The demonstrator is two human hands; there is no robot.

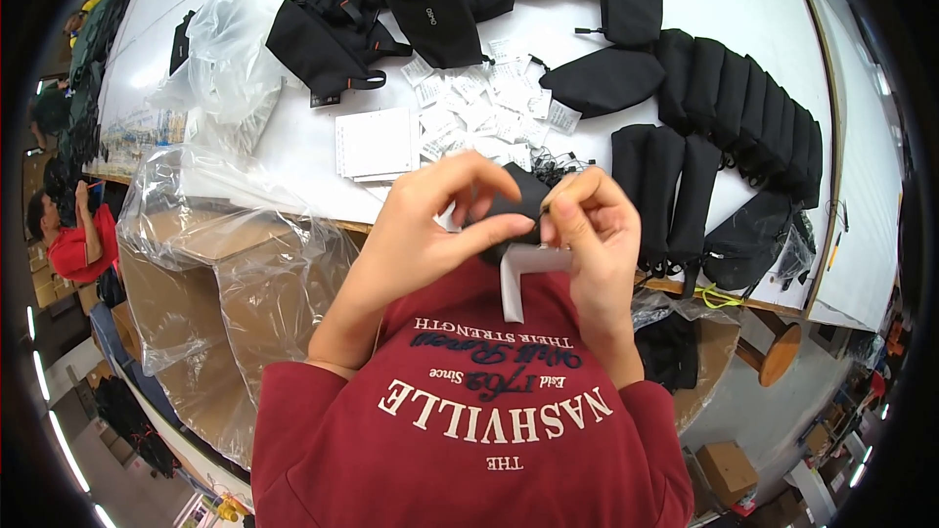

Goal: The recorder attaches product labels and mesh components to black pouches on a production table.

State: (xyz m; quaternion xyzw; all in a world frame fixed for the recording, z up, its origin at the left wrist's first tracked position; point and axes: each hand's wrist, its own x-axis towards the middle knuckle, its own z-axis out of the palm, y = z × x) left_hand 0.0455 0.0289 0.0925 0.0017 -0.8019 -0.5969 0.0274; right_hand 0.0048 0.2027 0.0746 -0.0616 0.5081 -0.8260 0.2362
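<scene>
My right hand (599, 235) is closed in a pinch close to my chest. From its fingers a folded white paper tag (516, 284) hangs in front of my maroon shirt. My left hand (440, 210) is just beside it, thumb and forefinger apart, at the edge of a small black fabric pouch (520, 188). Part of that pouch lies hidden behind my fingers, so how it is held cannot be made out. Beyond my hands on the white table (323, 171) are a stack of white cards (377, 144) and a loose pile of white tags (479, 103).
Black pouches (430, 10) heap up at the far side. More stand in a row (738, 98) on the right. Black cords (558, 164) lie behind my right hand. Clear plastic bags (235, 59) and a plastic-covered carton (176, 284) are on the left. A person in red (73, 240) is further left.
</scene>
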